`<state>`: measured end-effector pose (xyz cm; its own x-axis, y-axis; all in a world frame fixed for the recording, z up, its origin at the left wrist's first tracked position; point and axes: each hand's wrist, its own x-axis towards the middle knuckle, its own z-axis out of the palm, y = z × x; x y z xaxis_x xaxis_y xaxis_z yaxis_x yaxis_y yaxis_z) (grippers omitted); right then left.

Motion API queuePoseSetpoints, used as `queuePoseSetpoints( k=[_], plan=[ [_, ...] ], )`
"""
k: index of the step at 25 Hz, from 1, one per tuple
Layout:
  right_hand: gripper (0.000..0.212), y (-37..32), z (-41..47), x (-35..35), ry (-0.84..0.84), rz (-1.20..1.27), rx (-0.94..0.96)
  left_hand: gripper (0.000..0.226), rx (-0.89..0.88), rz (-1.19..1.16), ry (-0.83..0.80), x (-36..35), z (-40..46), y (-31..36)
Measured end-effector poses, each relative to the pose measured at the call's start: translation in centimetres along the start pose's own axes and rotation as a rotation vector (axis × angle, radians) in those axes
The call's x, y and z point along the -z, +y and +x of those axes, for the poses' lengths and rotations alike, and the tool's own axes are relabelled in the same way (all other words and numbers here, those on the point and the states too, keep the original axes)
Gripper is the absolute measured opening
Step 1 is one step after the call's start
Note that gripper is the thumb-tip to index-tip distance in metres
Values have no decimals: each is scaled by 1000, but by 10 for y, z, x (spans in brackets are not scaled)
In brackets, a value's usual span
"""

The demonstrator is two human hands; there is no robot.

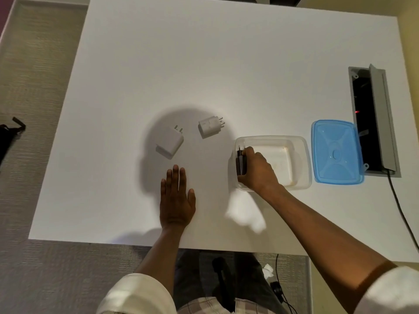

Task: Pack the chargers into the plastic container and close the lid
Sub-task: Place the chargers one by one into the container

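1. Head view: the right hand (255,171) is closed round a black charger (240,163), fingers and thumb clamped on its sides, at the left end of the clear tub (301,159).
2. The charger stands on edge against the tub's left wall, prongs pointing away from the person, long axis running near to far. Whether it rests on the tub floor or hangs just above it cannot be told.
3. The rest of the tub looks bare; nothing else shows inside it.
4. The left hand (176,200) lies flat and open on the table (204,53), palm down, holding nothing.
5. Two white chargers are out on the table: the big one (170,142) just beyond the left fingertips, prongs pointing away; the small one (209,126) further off and to the right, prongs pointing right.
6. Key relation: both white chargers lie left of the tub, and the left hand is the nearer one to the big charger.
7. The blue lid (335,152) sits just right of the tub, off it, likely a right-hand job later.
8. Early days, by the look: one charger going in, two to go, lid off.
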<state>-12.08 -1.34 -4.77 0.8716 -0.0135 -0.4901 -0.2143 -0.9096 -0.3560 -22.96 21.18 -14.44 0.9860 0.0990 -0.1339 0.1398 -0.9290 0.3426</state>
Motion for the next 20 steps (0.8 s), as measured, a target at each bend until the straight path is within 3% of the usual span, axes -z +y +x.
queuePoseSetpoints(
  k=[8, 12, 15, 20],
  plan=[
    [64, 2, -2, 7, -86, -44, 22, 67, 7, -11, -12, 3, 0, 1],
    [49, -21, -19, 28, 166, 76, 10, 68, -34, -1, -59, 9, 0, -8],
    [49, -71, -22, 22, 264, 158, 152, 71, -74, 41, -63, 18, 3, -33],
    [75, -152, 15, -23, 53, 154, 214, 73, -31, 60, -33, 30, 10, -65]
  ],
)
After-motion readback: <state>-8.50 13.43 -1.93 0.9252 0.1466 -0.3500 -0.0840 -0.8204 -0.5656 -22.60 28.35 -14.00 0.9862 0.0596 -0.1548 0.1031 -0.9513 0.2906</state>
